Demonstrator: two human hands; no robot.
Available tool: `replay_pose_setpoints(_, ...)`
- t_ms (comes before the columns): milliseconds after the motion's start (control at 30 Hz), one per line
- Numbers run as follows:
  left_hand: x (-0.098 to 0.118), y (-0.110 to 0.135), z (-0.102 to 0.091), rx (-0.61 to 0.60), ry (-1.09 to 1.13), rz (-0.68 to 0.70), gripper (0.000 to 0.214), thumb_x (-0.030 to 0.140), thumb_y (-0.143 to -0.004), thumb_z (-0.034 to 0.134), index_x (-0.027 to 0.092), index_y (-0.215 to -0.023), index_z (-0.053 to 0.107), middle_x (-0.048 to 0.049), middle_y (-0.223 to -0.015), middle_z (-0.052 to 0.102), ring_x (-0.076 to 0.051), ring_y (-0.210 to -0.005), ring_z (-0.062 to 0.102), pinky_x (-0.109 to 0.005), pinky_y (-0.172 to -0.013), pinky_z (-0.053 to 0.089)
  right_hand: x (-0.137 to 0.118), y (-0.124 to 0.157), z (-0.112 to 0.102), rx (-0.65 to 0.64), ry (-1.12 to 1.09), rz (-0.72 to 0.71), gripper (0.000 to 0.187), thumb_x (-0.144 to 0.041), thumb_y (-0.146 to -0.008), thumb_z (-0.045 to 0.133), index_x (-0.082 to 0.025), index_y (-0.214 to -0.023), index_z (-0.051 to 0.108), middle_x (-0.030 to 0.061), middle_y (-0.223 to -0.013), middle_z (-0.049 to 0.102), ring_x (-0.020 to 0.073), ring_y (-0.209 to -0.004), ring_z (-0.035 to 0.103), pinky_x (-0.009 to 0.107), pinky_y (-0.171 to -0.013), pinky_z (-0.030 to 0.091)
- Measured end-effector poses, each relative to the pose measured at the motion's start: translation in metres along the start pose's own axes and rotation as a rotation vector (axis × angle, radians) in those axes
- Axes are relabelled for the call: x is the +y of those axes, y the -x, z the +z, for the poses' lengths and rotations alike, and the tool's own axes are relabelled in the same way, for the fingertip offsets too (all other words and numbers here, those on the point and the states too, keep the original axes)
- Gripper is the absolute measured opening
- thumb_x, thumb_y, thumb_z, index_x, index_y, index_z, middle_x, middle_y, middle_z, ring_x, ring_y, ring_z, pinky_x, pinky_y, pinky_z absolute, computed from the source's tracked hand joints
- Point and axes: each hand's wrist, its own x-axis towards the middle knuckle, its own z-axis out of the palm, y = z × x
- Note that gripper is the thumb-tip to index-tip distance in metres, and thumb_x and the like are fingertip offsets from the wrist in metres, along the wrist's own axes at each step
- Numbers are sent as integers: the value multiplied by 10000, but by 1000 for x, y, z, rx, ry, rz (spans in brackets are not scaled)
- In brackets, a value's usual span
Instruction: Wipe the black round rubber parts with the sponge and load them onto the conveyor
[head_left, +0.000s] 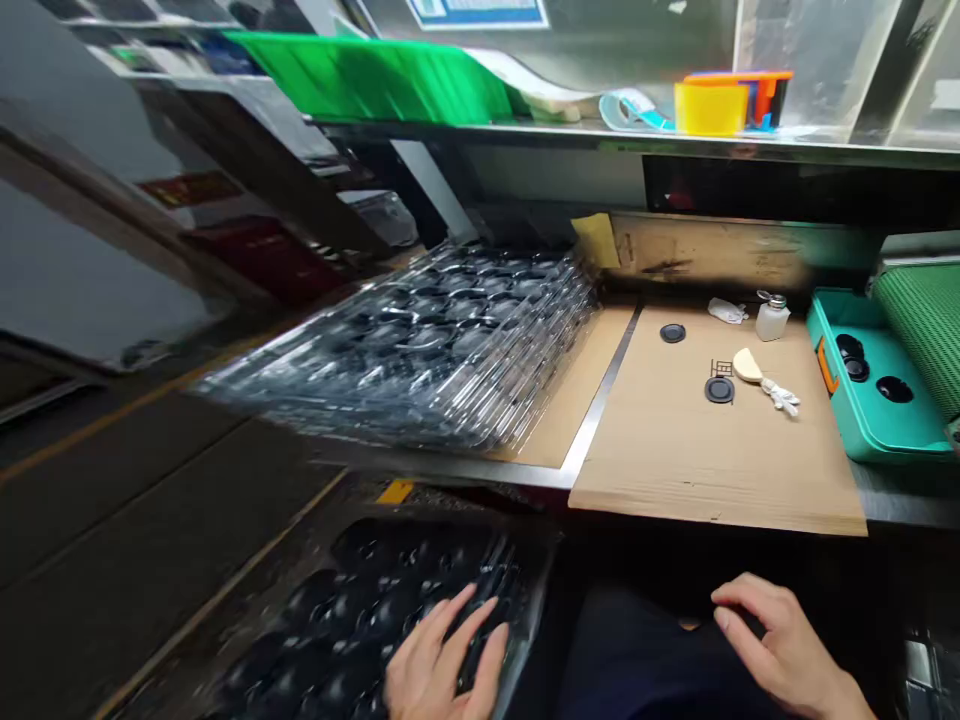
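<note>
My left hand [448,655] is over the lower tray [536,620], its fingers spread above rounded black pieces [375,610] in the tray's pockets. I cannot tell whether the fingertips touch a piece. At the lower right, my right hand [780,640] hovers in front of the bench with its thumb and forefinger curved, a small gap between the tips, and nothing visible in it. On the cardboard sheet [712,460] lie two black round discs, one farther back [673,333] and one nearer [719,389]. Beside the nearer disc is a cream-coloured pad with a white tied end [765,380].
A tall stack of clear plastic trays [450,350] stands on the bench's left side. A teal bin [870,400] holding black round parts sits at the right, beside a green conveyor belt [922,310]. A small bottle [772,318] stands behind. A shelf [570,135] crosses above.
</note>
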Motion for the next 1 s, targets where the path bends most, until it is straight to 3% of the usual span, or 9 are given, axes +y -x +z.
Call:
replay_pose_setpoints(67,37,-42,20,-23,154,125,293,285,-850,632,339,-1134,680,-78,-1261,658,-338,-1246,560,-570,-1094,414,-18,-30,-37,93,86,-84,226,-348,-974,512,-286,-1081,700,51,-1003,728,204,-912,683,316,-842,539)
replay_pose_setpoints(167,95,-96,47,-121,377,356,366,192,-839,655,357,-1163,689,-56,-1181,709,-317,-1178,603,-519,-1012,485,-18,-104,-89,263,250,-53,269,-365,-979,474,-248,-1007,715,50,-941,726,192,-828,664,305,-778,506)
replay_pose_setpoints(300,161,-141,74,-319,566,635,420,128,-856,630,349,-1210,666,-57,-1076,737,-283,-1044,652,-481,-949,513,-3,-214,-137,544,575,210,321,-379,-971,472,-202,-1134,684,107,-1112,693,229,-1043,619,319,-876,455)
replay_pose_setpoints(433,194,-176,108,-468,649,635,375,174,-883,612,350,-1209,670,-77,-1076,728,-288,-1010,648,-483,-915,510,17,-283,-153,390,706,421,444,-430,-872,643,-180,-1238,614,145,-1172,659,285,-1110,576,358,-903,417)
replay_pose_setpoints(500,200,-198,133,-476,667,500,338,240,-883,632,341,-1203,679,-91,-1110,715,-306,-1040,631,-502,-935,493,31,-296,-154,371,701,406,459,-389,-896,621,-185,-1303,565,138,-1173,649,270,-1097,572,352,-912,398)
replay_pose_setpoints(633,208,-239,189,-420,583,189,416,401,-847,681,287,-1246,663,-138,-1324,616,-380,-1253,503,-586,-1083,349,56,-294,-156,522,733,293,476,-277,-960,509,-182,-1424,457,154,-1245,584,276,-1156,512,376,-978,362)
replay_pose_setpoints(767,218,-260,227,-425,378,121,496,450,-809,707,252,-1256,625,-160,-1441,530,-435,-1358,383,-644,-1122,234,59,-287,-151,595,663,136,354,-233,-994,417,-169,-1321,536,137,-1167,603,262,-1088,526,373,-980,383)
replay_pose_setpoints(900,222,-276,242,-542,554,119,235,439,-832,679,237,-932,612,-116,-1189,679,-345,-1180,567,-544,-1055,394,47,-287,-139,692,453,14,336,-303,-1028,344,-166,-1229,576,129,-1142,642,248,-1060,569,347,-949,426)
replay_pose_setpoints(1000,219,-290,248,-574,878,-150,276,478,-862,636,237,-873,505,-68,-977,703,-253,-962,669,-440,-910,518,40,-289,-131,750,228,-38,374,-310,-1017,345,-155,-1312,515,128,-1219,649,233,-1103,600,320,-931,458)
